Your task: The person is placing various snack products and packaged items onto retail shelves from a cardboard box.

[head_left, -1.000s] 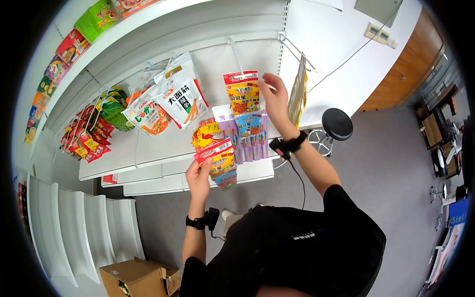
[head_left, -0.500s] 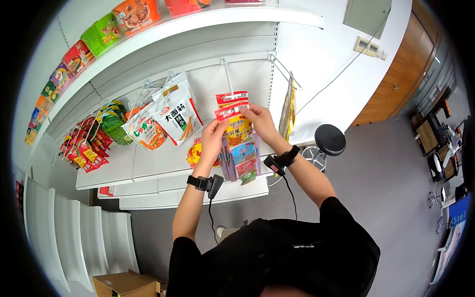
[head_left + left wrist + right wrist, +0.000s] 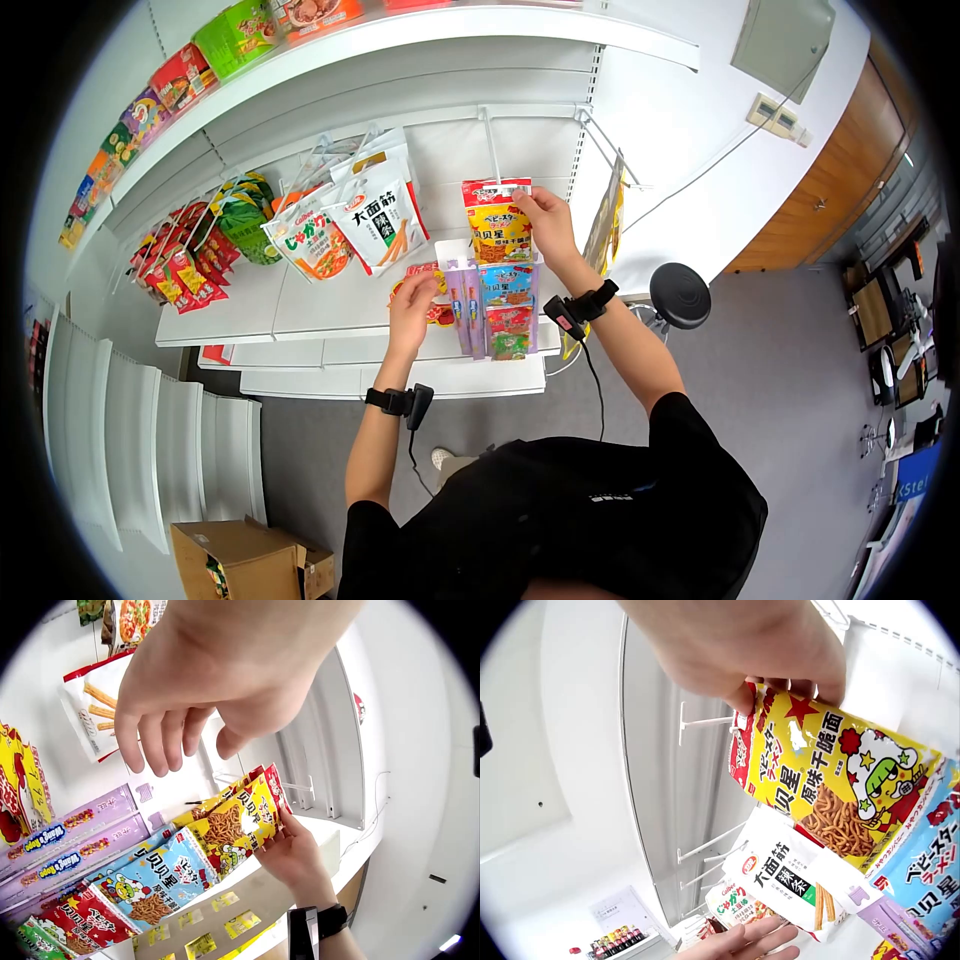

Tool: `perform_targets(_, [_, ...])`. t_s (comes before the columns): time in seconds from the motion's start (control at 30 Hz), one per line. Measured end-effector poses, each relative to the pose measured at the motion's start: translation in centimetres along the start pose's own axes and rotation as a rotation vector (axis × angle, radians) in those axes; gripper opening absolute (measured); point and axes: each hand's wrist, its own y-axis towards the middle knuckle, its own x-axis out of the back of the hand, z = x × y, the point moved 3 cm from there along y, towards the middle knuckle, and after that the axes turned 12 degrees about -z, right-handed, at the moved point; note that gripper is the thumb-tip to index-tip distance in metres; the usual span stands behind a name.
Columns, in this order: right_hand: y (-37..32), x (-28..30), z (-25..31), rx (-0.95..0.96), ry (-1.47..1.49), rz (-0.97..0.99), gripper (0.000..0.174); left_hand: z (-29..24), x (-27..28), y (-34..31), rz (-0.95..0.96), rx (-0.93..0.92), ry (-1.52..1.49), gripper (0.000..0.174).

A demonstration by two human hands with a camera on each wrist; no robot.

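A strip of joined noodle-snack packets hangs from a white shelf hook point(image 3: 490, 150), its yellow packet point(image 3: 500, 235) uppermost and a blue packet point(image 3: 508, 288) below. Red and green packets make up its lower end. My right hand point(image 3: 550, 230) pinches the yellow packet's side edge near the red header, seen close up in the right wrist view with the fingers partly behind the packet point(image 3: 810, 765). To the left, my left hand point(image 3: 408, 318) holds nothing, its fingers loosely bent. It overlaps a yellow-red price sign point(image 3: 438, 312) in the head view.
Purple candy packs point(image 3: 466, 305) hang behind the strip. White snack bags point(image 3: 375, 220) hang on hooks to the left, with red packets point(image 3: 185, 275) farther along. An upper shelf point(image 3: 450, 28) juts out overhead. A black stool point(image 3: 680, 295) stands at the right.
My left hand brought a packet strip up to the hook, where both hands held its top. It has since let go and drawn back down-left, while my right hand still holds the strip's edge.
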Motion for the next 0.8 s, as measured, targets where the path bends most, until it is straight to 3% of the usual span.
perform_targets(0.3, [0.9,-0.1,-1.6,0.077,-0.061,-0.089,0.024,0.6,2.4,-2.5,-0.075,0.068,-0.054,0.028])
perform_targets(0.4, [0.3,0.5,-1.7,0.135,-0.096,-0.167,0.025,0.3,5.8,-3.8,-0.115,0.052,-0.024,0.027])
perform_targets(0.47, [-1.4,1.8,-2.7,0.172,0.034,-0.229,0.027,-0.1,8.5,-5.4,-0.174,0.053,-0.010,0.026])
perform_targets(0.57, [-5.9,3.2,-3.9,0.174,-0.076,-0.441,0.024,0.0,13.4,-8.1,-0.256,0.035,-0.036,0.025])
perform_targets(0.8, [-15.5,-6.7,-7.4,-0.026,0.049,-0.166,0.017,0.9,26.8,-15.9,-0.498,0.060,-0.092,0.021])
